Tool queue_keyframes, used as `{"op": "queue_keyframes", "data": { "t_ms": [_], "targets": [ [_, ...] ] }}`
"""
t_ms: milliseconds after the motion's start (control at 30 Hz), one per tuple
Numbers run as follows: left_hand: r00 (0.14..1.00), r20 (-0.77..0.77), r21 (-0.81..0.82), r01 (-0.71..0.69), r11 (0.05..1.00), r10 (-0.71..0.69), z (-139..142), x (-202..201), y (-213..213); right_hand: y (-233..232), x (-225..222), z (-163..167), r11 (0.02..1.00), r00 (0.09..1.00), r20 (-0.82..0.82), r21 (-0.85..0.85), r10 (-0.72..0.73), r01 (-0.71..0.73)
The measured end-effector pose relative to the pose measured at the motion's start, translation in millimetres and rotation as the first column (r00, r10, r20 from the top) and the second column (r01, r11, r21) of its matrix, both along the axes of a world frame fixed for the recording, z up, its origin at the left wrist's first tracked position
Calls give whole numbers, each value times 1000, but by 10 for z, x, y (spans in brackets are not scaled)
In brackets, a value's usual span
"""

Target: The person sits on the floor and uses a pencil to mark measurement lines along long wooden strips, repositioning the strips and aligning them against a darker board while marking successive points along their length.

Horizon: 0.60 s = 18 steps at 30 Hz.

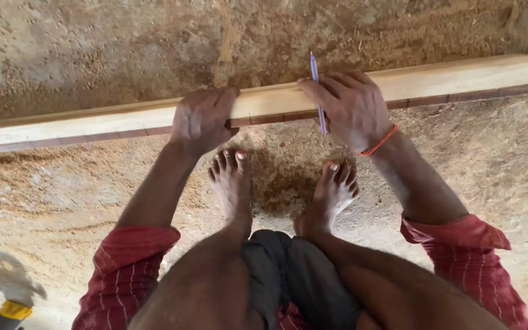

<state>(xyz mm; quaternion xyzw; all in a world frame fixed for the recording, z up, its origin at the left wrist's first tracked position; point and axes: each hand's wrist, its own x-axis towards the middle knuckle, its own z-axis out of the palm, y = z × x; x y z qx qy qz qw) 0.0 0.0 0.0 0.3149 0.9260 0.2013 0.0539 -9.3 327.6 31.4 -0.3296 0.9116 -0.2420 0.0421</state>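
A long pale wooden plank point(447, 78) lies across the sandy ground, running from the left edge to the upper right. My left hand point(201, 120) grips its near edge left of centre, fingers curled over the top. My right hand point(349, 107) rests on the plank right of centre and holds a thin blue pen point(315, 76) that points away from me. An orange thread circles my right wrist. My two bare feet point(233, 180) stand on the ground just below the plank, between my arms.
Sawdust and loose sandy dirt point(93, 183) cover the ground around the plank. A yellow and black tool point(7, 311) shows partly at the bottom left corner. Rolled red striped sleeves frame my knees at the bottom.
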Motion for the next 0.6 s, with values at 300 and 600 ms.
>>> {"op": "queue_keyframes", "data": {
  "t_ms": [300,600],
  "targets": [
    [998,-63,-143,-7,990,-2,190,-38,413,-101,-32,-35,997,1000,11,75,-15,14],
    [994,105,-145,2,989,13,171,-137,644,-215,-226,179,997,997,77,72,32,-38]
  ]
}}
